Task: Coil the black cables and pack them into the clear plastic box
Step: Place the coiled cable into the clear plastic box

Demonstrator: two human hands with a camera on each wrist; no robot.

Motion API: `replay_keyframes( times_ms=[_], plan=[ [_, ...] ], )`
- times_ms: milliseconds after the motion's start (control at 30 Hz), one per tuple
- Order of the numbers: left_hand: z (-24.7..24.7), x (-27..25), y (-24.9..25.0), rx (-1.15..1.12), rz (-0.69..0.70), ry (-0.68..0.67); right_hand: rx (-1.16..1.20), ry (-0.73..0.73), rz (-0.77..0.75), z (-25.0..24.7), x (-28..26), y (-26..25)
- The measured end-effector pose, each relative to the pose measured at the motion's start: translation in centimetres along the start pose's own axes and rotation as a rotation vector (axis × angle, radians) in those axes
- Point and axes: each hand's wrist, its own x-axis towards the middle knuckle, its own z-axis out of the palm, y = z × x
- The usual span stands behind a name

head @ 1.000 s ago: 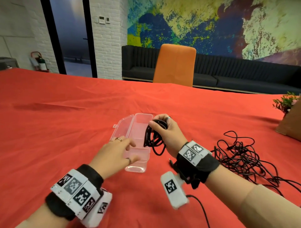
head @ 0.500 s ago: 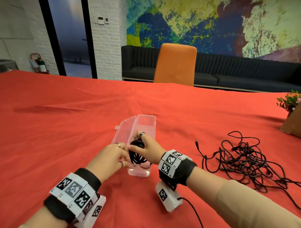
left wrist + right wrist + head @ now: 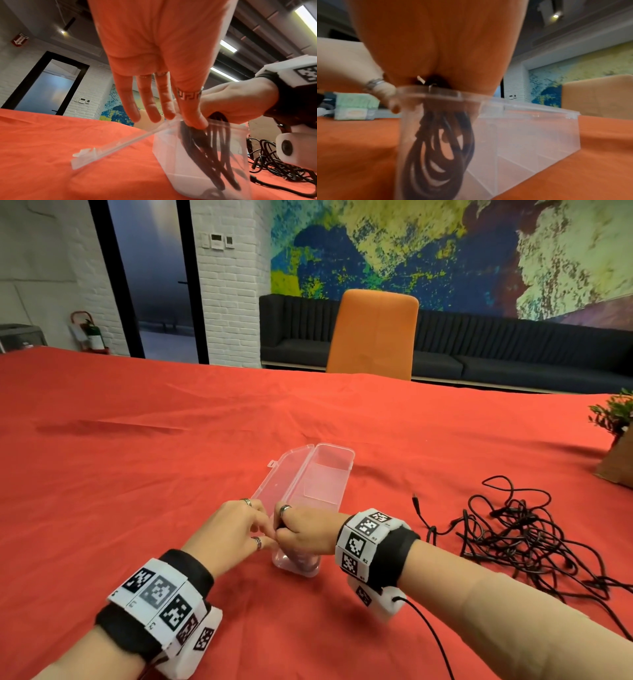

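Coiled black cable (image 3: 443,152) standing on edge in the near end of the clear box (image 3: 329,474), top pinched by right hand (image 3: 305,534). Left hand (image 3: 229,529) alongside, fingers (image 3: 149,106) straight and together, thumb tip on the box rim. Lid (image 3: 274,484) hinged open leftward. Loose cable tangle (image 3: 520,535) well to the right on the red tablecloth (image 3: 137,457).

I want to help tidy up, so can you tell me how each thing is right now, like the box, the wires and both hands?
Box: lid open, on the red cloth.
Coil: standing on edge inside the box's near end.
Right hand: grip on the coil's top.
Left hand: fingers straight, thumb tip at the box rim.
Loose cables: tangled on the cloth, right of the box.
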Motion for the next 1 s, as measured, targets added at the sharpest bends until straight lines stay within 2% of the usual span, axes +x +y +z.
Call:
replay_keyframes(
  times_ms=[133, 233, 333, 500, 633, 1000],
  plan=[
    [-0.1, 0.2, -0.1, -0.044, -0.006, 0.001, 0.088, 0.006, 0.055, 0.4, -1.0, 0.1],
    [-0.2, 0.1, 0.0, -0.074, -0.010, -0.016, 0.139, 0.061, 0.032, 0.5, -1.3, 0.9],
    [-0.2, 0.2, 0.0, -0.073, -0.021, -0.023, 0.064, 0.139, -0.008, 0.9, -2.0, 1.6],
    [-0.2, 0.2, -0.2, -0.094, -0.030, -0.012, -0.142, 0.151, -0.053, 2.1, -3.4, 2.0],
    [-0.2, 0.4, -0.4, -0.107, -0.027, -0.012, -0.101, 0.198, -0.014, 1.9, -3.3, 1.4],
    [-0.6, 0.2, -0.4, -0.030, -0.019, -0.052, -0.235, 0.062, -0.049, 0.0, -0.3, 1.3]
  ],
)
